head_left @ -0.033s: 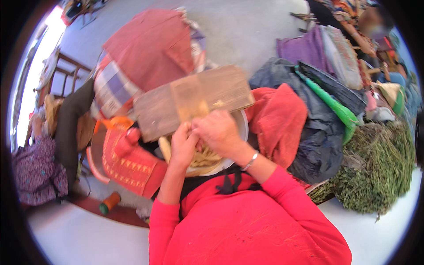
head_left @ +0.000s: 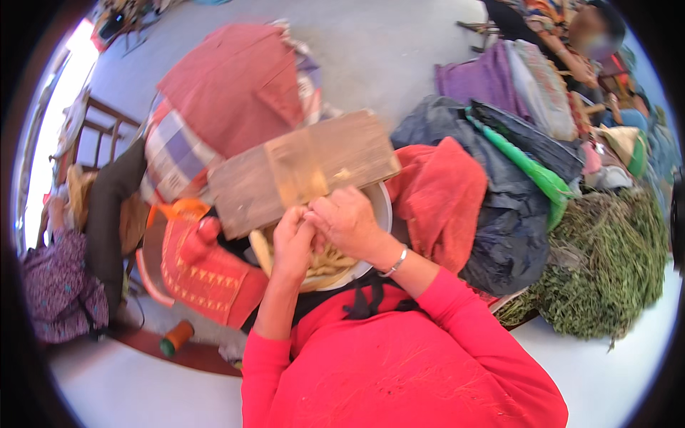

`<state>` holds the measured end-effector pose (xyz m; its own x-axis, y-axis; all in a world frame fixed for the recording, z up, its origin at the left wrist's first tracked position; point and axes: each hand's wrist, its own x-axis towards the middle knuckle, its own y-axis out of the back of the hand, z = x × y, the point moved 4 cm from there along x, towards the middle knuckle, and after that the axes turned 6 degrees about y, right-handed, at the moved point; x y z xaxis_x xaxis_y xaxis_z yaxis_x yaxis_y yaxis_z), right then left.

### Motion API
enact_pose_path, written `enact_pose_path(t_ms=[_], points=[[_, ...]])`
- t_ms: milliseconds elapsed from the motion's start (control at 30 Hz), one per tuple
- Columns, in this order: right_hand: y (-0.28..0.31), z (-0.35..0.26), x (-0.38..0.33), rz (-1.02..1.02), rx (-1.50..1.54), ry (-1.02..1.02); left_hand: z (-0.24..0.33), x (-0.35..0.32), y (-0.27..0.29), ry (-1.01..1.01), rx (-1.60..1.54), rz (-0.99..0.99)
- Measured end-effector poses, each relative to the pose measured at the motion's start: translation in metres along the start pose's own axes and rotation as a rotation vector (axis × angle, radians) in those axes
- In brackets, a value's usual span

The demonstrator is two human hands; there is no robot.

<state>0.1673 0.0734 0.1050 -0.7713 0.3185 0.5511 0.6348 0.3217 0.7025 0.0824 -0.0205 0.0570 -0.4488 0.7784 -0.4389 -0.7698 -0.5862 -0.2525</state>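
My left hand (head_left: 290, 242) and my right hand (head_left: 347, 222) meet at the near edge of a brown wooden board (head_left: 246, 192). Their fingers are closed and pressed against each other; whatever is between them is too small or hidden to make out. A paler tan band (head_left: 294, 165) crosses the middle of the board. The board lies tilted over a white round basin (head_left: 386, 214). Below my hands, pale yellow finger-thick strips (head_left: 325, 265) lie in the basin, partly covered by my wrists. One thicker pale piece (head_left: 260, 250) leans at the left, beside my left hand.
Red cloths flank the basin, one patterned (head_left: 203, 274), one plain (head_left: 449, 207). Beyond the board stands a cloth-covered bundle (head_left: 232, 85). Dark plastic sheeting (head_left: 510, 228) and dried green plants (head_left: 599, 271) lie right. A spool (head_left: 177, 337) lies lower left. Another person (head_left: 571, 60) sits far right.
The whole view has shifted slightly, so the surroundings sit a little further left. My hands stay together at the board's near edge, with closed fingers.
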Motion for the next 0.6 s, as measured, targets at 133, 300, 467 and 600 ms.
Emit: enact_pose_path(t_ms=[133,300,467,600], points=[[0.019,0.036,-0.009,-0.093,-0.047,-0.027,0.017,-0.032,-0.015,0.393,0.028,-0.307],[0.062,-0.015,-0.019,-0.705,0.719,-0.194,0.081,-0.041,-0.015,-0.076,0.549,-0.329],[0.111,-0.074,0.021,-0.588,1.404,-0.286,0.097,-0.07,-0.023,-0.174,0.288,-0.428],[0.069,-0.02,0.02,0.04,0.707,-0.521,0.069,-0.055,-0.046,-0.266,0.204,-0.288]])
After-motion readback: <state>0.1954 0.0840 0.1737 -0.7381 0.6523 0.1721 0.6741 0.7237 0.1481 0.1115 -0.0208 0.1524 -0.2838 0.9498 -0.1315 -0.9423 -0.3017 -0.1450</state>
